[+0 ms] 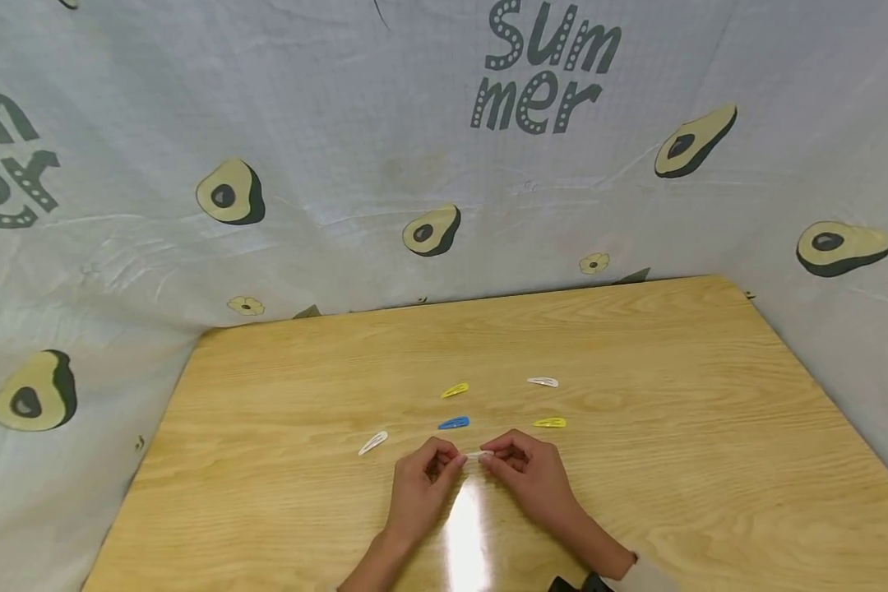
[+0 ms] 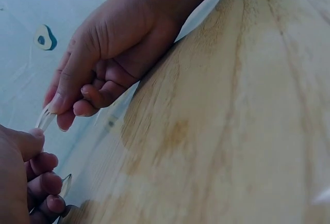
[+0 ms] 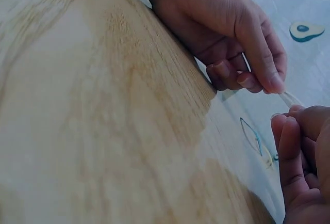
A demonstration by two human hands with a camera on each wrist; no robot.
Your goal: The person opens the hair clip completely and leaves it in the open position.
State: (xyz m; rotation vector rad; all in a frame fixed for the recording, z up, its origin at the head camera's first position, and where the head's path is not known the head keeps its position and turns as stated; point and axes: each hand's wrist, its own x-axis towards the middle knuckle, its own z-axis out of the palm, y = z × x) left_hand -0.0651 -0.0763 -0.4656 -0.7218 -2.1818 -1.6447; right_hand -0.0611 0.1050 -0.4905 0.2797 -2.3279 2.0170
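- White clip (image 1: 373,443): left of both hands.
- Left hand (image 1: 418,487): pinches one end of the held clip (image 1: 477,454), likely to steady it between the hands.
- Right hand (image 1: 537,478): pinches its other end.
- Yellow clip (image 1: 551,423): beyond the right hand.

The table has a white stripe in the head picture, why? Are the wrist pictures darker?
Head view: probably glare, light bouncing off the shiny table; left wrist view: dimmer and bluish, the white clip soft; right wrist view: dim and bluish too.
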